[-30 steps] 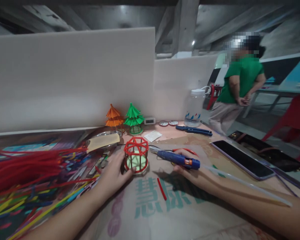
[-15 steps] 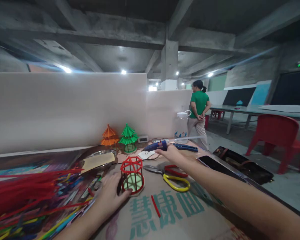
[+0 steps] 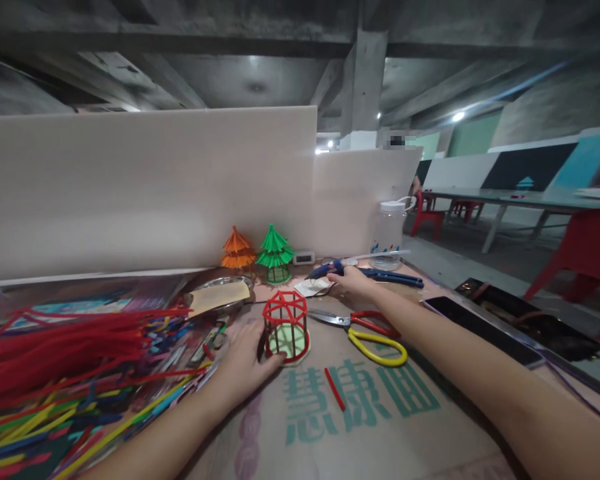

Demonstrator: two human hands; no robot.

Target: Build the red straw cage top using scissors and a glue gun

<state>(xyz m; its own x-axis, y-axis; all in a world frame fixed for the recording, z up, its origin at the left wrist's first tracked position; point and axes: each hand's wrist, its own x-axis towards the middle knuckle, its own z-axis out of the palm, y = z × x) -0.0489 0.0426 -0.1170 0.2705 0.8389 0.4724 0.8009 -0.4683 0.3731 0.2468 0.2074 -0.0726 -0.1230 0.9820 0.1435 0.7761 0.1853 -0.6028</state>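
One red frame (image 3: 289, 338) stands right of the left hand (image 3: 245, 357), which grips its base; the right hand (image 3: 353, 280), farther off, grips a blue glue gun (image 3: 325, 269).

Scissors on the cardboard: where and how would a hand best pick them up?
Probably by the yellow loop of the scissors, from the wearer's near side: they lie flat, blades pointing left and away, and that wide loop sits nearest, while the right forearm passes close to the red loop.
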